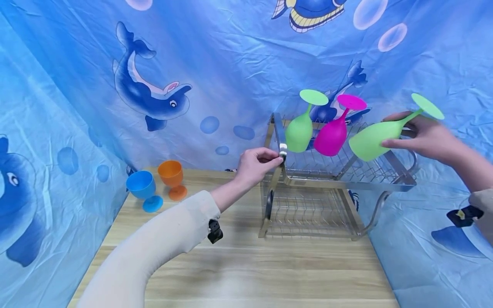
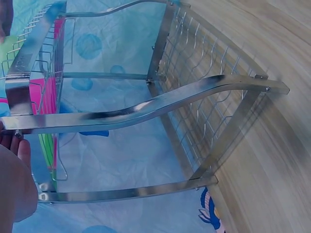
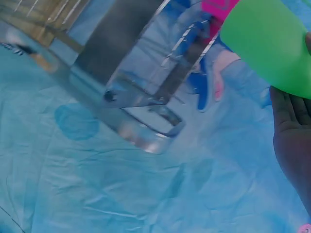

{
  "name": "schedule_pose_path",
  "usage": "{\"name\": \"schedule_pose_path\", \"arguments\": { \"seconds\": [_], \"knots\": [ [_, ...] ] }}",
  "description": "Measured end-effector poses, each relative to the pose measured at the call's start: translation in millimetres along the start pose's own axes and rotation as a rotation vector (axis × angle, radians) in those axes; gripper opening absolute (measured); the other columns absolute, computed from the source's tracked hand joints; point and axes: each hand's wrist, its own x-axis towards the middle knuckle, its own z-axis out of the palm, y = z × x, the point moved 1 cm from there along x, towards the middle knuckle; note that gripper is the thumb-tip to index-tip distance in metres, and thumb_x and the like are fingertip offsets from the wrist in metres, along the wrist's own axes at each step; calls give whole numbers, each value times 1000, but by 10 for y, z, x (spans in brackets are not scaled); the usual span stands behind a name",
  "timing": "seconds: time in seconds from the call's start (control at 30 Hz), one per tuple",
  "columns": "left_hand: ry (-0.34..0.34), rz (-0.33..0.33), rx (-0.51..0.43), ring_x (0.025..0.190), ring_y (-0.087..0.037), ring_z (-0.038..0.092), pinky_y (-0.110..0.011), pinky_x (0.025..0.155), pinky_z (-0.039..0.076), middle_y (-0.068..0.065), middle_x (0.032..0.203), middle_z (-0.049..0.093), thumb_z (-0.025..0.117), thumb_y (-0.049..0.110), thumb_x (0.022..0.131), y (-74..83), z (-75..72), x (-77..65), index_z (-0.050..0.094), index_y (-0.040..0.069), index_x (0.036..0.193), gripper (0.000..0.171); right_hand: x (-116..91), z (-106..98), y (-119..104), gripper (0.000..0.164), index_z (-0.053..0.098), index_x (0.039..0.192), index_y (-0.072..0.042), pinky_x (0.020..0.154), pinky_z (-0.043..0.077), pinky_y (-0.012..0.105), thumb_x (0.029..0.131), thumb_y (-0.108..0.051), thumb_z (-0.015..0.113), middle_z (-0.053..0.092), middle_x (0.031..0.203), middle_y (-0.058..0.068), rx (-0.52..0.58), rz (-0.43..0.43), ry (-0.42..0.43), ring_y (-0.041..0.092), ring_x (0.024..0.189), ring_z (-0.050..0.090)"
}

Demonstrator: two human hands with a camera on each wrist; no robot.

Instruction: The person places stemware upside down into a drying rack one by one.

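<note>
In the head view my right hand (image 1: 433,136) holds a light green plastic wine glass (image 1: 375,139) by its bowl, tilted with its mouth down over the right end of the top tier of a metal dish rack (image 1: 348,185). My left hand (image 1: 256,164) pinches the rack's left frame near the top tier. Another green wine glass (image 1: 299,133) and a magenta wine glass (image 1: 331,137) stand upside down on that tier, leaning. The right wrist view shows the held glass's green bowl (image 3: 272,48) against my fingers.
A blue goblet (image 1: 141,186) and an orange goblet (image 1: 170,173) stand upright at the table's back left. The rack's lower wire tier (image 1: 308,214) sits close above the wooden table (image 1: 246,273). Blue sea-print cloth (image 1: 215,64) hangs behind and at both sides.
</note>
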Motion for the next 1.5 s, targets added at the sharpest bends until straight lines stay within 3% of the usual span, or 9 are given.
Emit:
{"name": "schedule_pose_path", "arguments": {
  "seconds": [0.13, 0.3, 0.37, 0.53, 0.93, 1.1, 1.17, 1.27, 1.5],
  "knots": [
    [-1, -8, -10, 87, -15, 74, -28, 79, 63, -1, 98, 80, 87, 24, 93, -3, -21, 2, 82, 10, 107, 20, 138, 69, 131, 53, 67, 134, 3, 76, 52, 4, 88, -7, 89, 68, 112, -12, -28, -31, -15, -10, 93, 63],
    [-4, -7, -6, 86, -15, 74, -28, 79, 63, -2, 98, 80, 86, 24, 93, -9, -42, -3, 82, 9, 107, 20, 293, 201, 231, 56, 67, 132, 7, 78, 47, 1, 85, -9, 92, 70, 122, 24, -79, -33, -43, -13, 93, 60],
    [-12, -7, -4, 86, -15, 75, -27, 79, 63, -2, 98, 80, 87, 24, 93, -6, -47, -8, 81, 9, 108, 21, 334, 236, 258, 58, 66, 132, 9, 80, 44, -2, 85, -11, 93, 68, 126, 31, -98, -23, -55, 1, 100, 68],
    [-10, -3, 2, 86, -15, 74, -27, 78, 63, -2, 98, 80, 86, 24, 93, -24, -66, -24, 82, 10, 107, 21, 446, 292, 306, 61, 64, 134, 8, 79, 40, 1, 87, -18, 92, 65, 131, 33, -135, 18, -96, 53, 120, 63],
    [-8, -6, 11, 86, -15, 74, -28, 76, 64, -1, 97, 80, 85, 25, 94, -26, -74, -34, 81, 10, 108, 20, 563, 309, 351, 63, 57, 140, 7, 79, 41, 8, 92, -20, 88, 59, 138, 32, -121, 73, -195, 55, 127, 56],
    [-24, -3, 20, 84, -14, 74, -28, 75, 64, -1, 97, 80, 84, 25, 95, -7, -42, -12, 81, 10, 108, 20, 560, 288, 415, 69, 53, 144, 9, 98, 55, 42, 93, -22, 87, 56, 141, 36, -125, 106, -205, 57, 130, 53],
    [-27, 0, 22, 84, -14, 74, -27, 75, 64, -1, 96, 80, 84, 25, 95, 2, -29, -5, 81, 10, 108, 20, 537, 266, 441, 71, 50, 146, 10, 104, 51, 65, 94, -22, 86, 53, 144, 38, -113, 122, -203, 60, 133, 50],
    [-32, 3, 16, 84, -14, 74, -27, 75, 64, -1, 96, 80, 84, 25, 96, 15, -11, 4, 81, 10, 108, 20, 462, 197, 475, 75, 44, 150, 11, 108, 35, 81, 98, -27, 82, 46, 149, 42, -105, 158, -209, 65, 139, 41],
    [-32, -1, 29, 83, -14, 74, -27, 74, 63, 0, 96, 79, 84, 24, 95, 16, -2, 10, 81, 10, 107, 18, 133, 9, 504, 95, 15, 166, 10, 106, 30, 85, 106, -44, 66, 21, 163, 45, -157, 268, -201, 70, 146, 24]
  ]
}}
